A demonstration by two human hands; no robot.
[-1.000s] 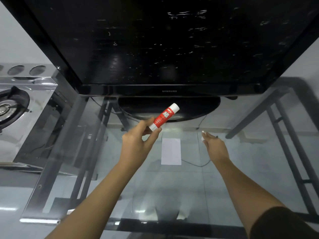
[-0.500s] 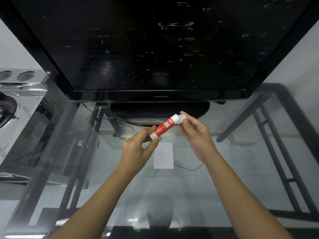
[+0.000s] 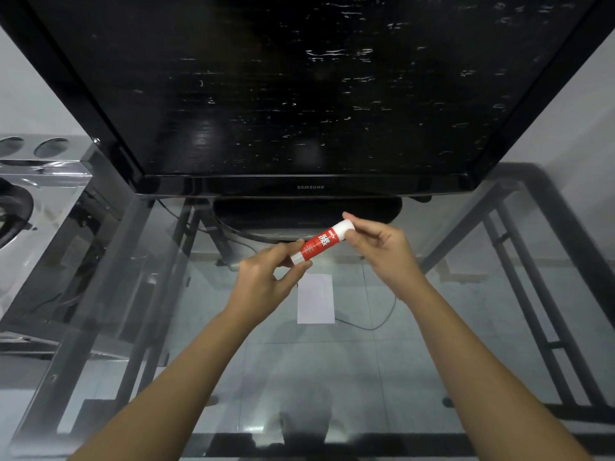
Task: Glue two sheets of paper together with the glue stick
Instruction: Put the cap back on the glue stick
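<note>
A: Glue stick (image 3: 320,241) was up over the glass table (image 3: 432,361), my left hand (image 3: 266,281) gripping its base. What changed?

B: My right hand (image 3: 379,247) had come across and pinched the white cap; uncapping comes next, I judged. Red label, cap on. One paper sheet (image 3: 316,302) lay below.

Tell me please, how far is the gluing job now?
Early stage. Done: the glue stick is picked up, left hand holding its base. In hand: the right hand grips the cap, still on. Left: spreading glue and joining sheets; only one paper is visible on the glass table.
</note>
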